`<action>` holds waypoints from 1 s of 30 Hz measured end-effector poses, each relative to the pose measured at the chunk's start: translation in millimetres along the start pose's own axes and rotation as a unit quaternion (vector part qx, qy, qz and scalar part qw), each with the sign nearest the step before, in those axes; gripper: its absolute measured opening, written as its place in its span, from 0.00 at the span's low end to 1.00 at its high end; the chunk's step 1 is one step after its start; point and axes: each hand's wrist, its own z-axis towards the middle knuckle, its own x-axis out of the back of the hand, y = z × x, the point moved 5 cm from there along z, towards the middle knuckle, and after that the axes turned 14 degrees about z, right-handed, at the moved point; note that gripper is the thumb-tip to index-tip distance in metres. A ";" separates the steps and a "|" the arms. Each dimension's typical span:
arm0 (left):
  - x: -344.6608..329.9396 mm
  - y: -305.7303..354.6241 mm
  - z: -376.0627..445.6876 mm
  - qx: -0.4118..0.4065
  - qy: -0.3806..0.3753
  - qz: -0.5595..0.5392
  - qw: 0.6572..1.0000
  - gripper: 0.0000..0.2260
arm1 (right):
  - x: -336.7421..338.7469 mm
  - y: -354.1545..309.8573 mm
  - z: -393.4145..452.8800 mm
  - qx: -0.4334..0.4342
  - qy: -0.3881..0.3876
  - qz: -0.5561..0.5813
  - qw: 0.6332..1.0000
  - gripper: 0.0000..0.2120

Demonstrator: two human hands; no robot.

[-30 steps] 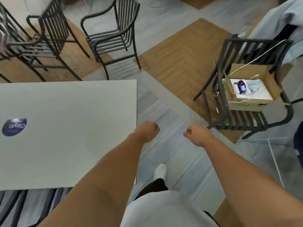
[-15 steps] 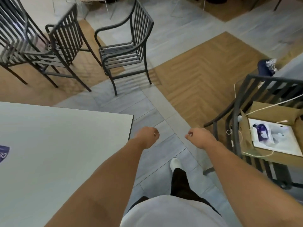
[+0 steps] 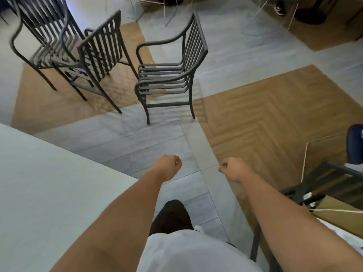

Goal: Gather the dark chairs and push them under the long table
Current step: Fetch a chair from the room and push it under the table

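**Empty fists near a table corner, dark chairs ahead**

Seen from above, both arms reach forward over grey floor tiles. The left hand (image 3: pixel 168 167) and right hand (image 3: pixel 234 169) are each curled into a loose fist, holding nothing. The pale long table (image 3: pixel 49 183) fills the lower left. Ahead, well apart from the hands, stand three dark slatted chairs: the nearest chair (image 3: pixel 170 75) alone, two more chairs (image 3: pixel 78 50) close together on the left.

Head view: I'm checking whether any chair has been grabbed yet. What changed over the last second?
The person walked forward past the table corner toward the nearest dark chair, which now looms larger ahead. The chair holding the cardboard box slid to the lower right edge. Unchanged: left hand and right hand remain closed fists holding nothing; no chair has visibly been moved.
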 end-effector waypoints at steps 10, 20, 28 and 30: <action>100.8 3.4 200.6 -0.029 -0.007 0.017 0.999 0.17 | 110.5 -65.9 172.1 -0.001 0.033 -0.009 0.999 0.18; 255.0 21.6 381.8 -0.092 0.026 0.028 0.995 0.16 | 252.4 -160.6 313.5 -0.007 0.082 0.019 0.996 0.19; 316.5 37.2 486.7 -0.076 0.033 0.018 0.996 0.15 | 322.6 -190.9 417.5 0.012 0.062 0.007 0.998 0.19; 330.7 43.1 513.7 -0.054 0.041 -0.011 0.998 0.14 | 343.7 -190.8 448.6 0.015 0.050 -0.006 0.999 0.20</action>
